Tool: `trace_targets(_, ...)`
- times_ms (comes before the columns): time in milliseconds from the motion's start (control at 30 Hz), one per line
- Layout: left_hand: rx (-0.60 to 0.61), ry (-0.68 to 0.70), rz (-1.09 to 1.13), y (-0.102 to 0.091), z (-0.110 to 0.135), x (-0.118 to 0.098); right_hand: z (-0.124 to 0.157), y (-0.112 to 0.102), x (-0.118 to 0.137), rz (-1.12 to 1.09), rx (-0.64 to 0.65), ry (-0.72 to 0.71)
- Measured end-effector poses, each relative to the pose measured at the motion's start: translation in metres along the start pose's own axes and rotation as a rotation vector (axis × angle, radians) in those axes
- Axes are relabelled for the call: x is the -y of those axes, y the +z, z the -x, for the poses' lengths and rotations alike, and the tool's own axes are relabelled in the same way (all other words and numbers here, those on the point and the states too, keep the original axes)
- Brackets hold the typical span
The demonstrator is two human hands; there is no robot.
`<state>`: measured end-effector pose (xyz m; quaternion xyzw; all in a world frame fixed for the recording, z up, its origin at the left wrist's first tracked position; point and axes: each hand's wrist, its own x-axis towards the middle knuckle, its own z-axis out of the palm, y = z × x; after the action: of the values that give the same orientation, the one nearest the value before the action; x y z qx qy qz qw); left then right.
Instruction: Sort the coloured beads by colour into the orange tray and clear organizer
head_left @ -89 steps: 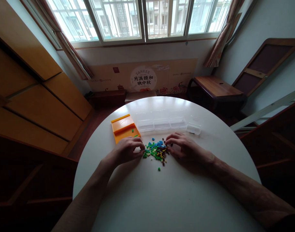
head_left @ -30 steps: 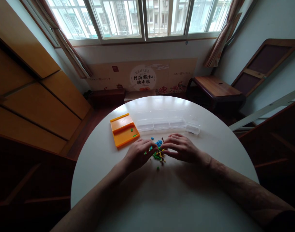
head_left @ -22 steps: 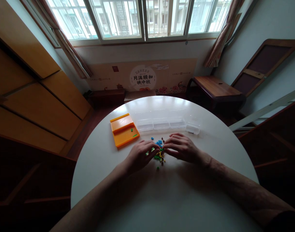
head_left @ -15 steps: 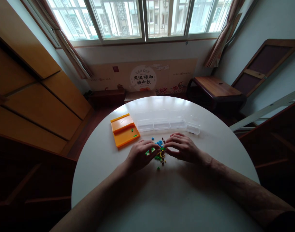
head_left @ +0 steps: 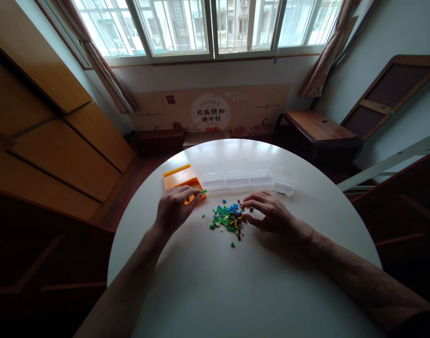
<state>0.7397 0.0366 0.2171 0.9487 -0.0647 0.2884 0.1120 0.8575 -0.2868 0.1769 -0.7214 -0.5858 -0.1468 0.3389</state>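
Note:
A small green building brick [head_left: 203,191] is pinched between the fingertips of my left hand [head_left: 176,206], over the right side of the orange tray [head_left: 180,177]. My left hand hides much of the tray's near half. A loose pile of tiny green, blue, yellow and dark brown bricks [head_left: 225,218] lies on the white round table [head_left: 208,277]. At the pile's right edge rests my right hand [head_left: 267,213], its thumb and fingers apart, fingertips close to the brown and yellow bricks. I make out nothing held in it.
Behind the pile stands a clear plastic divided box [head_left: 237,180], with a separate small clear box [head_left: 284,187] at its right end. A stray green brick [head_left: 232,244] lies on the near side of the pile. A wooden side table [head_left: 315,126] stands beyond the round table.
My left hand has moved from the pile to the left, over the orange tray, carrying a green brick. My right hand has stayed by the pile, its fingers now apart from the left hand's.

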Motion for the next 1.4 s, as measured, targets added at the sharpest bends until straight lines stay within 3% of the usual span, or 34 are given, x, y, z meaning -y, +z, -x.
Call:
trace_targets(133,0.044,-0.078,-0.099,-0.006,0.001,0.025,0.002,0.002,-0.002,-0.015,0.018,0.008)
trace_targets(300,0.074,-0.083,-0.07,-0.007,0.0,0.026,0.003,0.002,-0.003,-0.013,0.013,0.008)
trace_targets(400,0.13,0.008,0.082,-0.013,-0.001,0.022,0.004,0.002,-0.004,-0.017,0.02,0.01)
trace_targets(567,0.349,0.164,0.237,-0.019,0.0,0.015,0.004,0.003,-0.006,-0.03,0.032,0.008)
trace_targets(833,0.434,0.213,0.232,-0.009,0.003,0.012,0.004,0.001,-0.006,-0.038,0.054,0.004)
trace_targets(1000,0.311,0.198,0.133,-0.004,0.004,0.013,0.004,0.001,-0.006,-0.047,0.053,0.01)
trace_targets(1167,0.119,-0.014,-0.08,-0.003,0.004,0.021,0.003,0.001,-0.006,-0.043,0.062,0.013)
trace_targets(1267,0.092,-0.064,-0.123,-0.003,0.003,0.023,0.003,0.0,-0.006,-0.042,0.07,0.013)
trace_targets(1400,0.1,-0.005,-0.018,-0.006,0.001,0.016,0.004,0.001,-0.007,-0.043,0.064,0.012)
